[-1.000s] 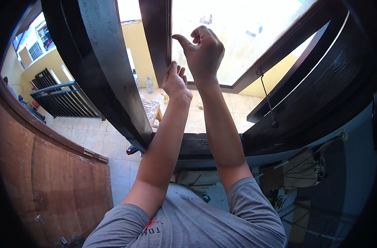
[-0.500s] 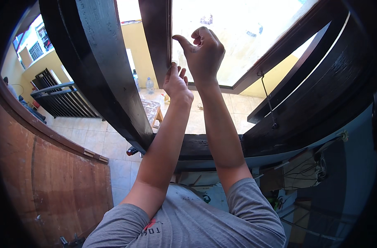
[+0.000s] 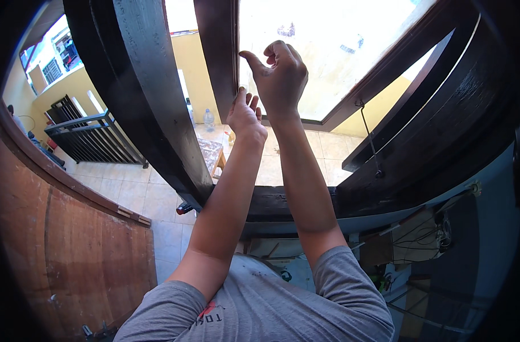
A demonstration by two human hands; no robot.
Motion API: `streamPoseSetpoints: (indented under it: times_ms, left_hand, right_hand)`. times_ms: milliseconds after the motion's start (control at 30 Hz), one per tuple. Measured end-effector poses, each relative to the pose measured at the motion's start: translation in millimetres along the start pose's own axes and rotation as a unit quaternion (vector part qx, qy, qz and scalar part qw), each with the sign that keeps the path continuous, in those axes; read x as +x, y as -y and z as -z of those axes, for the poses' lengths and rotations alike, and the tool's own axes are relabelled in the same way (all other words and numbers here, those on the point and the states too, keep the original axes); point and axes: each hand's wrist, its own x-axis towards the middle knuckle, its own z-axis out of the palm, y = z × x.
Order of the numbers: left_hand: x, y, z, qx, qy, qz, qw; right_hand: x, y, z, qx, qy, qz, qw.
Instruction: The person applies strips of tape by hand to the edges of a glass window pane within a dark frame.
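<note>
While the right hand [image 3: 282, 77] is holding thumb and fingers apart, the left [image 3: 245, 115], grip unclear, is resting beside the eleven-o'clock window frame [image 3: 221, 51].

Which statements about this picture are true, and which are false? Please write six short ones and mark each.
1. The right hand is higher in the picture than the left hand. True.
2. The window frame is painted white. False: the window frame is dark brown.
3. A clear bottle stands upright before a yellow wall. True.
4. The shirt is red, with long sleeves. False: the shirt is grey, with short sleeves.
5. The right thumb is folded inside a fist. False: the right thumb is stretched out.
6. A brown wooden panel is at the person's left. True.
</note>
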Motion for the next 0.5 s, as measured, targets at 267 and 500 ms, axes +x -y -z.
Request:
streamPoseSetpoints:
  times_ms: [267, 500]
  left_hand:
    - [-5.7, -1.9, -1.4, 0.024, 0.001, -0.017, 1.0]
    - [-5.1, -2.7, -1.0, 0.039, 0.0, -0.016, 0.999]
  right_hand:
    - [-1.3, -3.3, -0.8, -0.009, 0.006, 0.013, 1.0]
    - [3.9, 1.4, 4.2, -0.005, 0.022, -0.013, 1.0]
